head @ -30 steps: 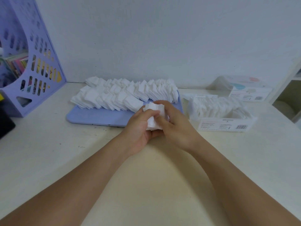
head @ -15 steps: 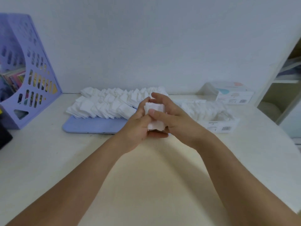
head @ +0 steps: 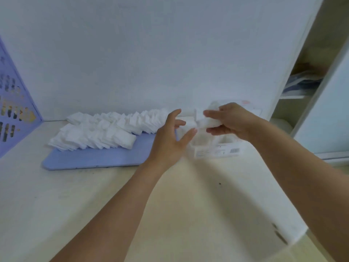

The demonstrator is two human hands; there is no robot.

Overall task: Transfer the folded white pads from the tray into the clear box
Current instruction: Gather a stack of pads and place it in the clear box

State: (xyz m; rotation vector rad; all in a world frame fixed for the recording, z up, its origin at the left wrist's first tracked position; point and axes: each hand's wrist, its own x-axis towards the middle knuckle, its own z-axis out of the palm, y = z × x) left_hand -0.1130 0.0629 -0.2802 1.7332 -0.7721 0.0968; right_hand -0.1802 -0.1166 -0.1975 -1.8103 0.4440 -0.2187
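While the big cream table top (head: 94, 195) holds everything, a flat light-blue plastic tray (head: 98, 157) lies on it with rows of folded white pads (head: 105, 129) on its far half. Just right of the tray stands the clear plastic box (head: 217, 148), blurry, with more white pads inside. Above the box the right hand (head: 228, 120) pinches a small bunch of white pads (head: 204, 121), and the left hand (head: 170, 140) beside it has loose, spread fingers and holds nothing.

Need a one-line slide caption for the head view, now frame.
Right hand carries a bunch of folded white pads above the clear box; open left hand alongside, tray still stocked.
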